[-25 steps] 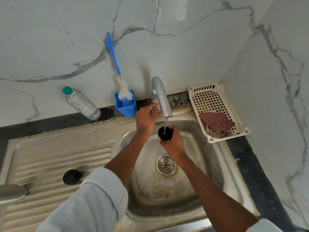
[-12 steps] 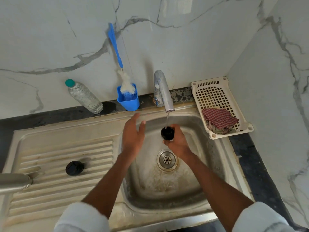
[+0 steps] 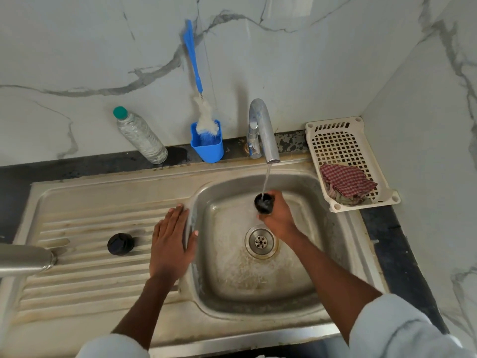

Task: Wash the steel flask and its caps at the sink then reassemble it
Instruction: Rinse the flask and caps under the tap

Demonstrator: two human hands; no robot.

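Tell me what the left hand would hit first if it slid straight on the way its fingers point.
The left hand lies flat on the ribbed steel drainboard, fingers pointing toward the back wall. Likely it would meet the blue plastic brush holder first, though depth is unclear.

No text, label, brand, number or sign can be read anywhere in the view. The clear plastic bottle with the green cap (image 3: pixel 140 135) shows no legible label, and the chrome tap (image 3: pixel 263 130) bears no readable mark.

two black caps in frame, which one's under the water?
The black cap gripped in the right hand under the tap stream. The other cap sits untouched on the drainboard.
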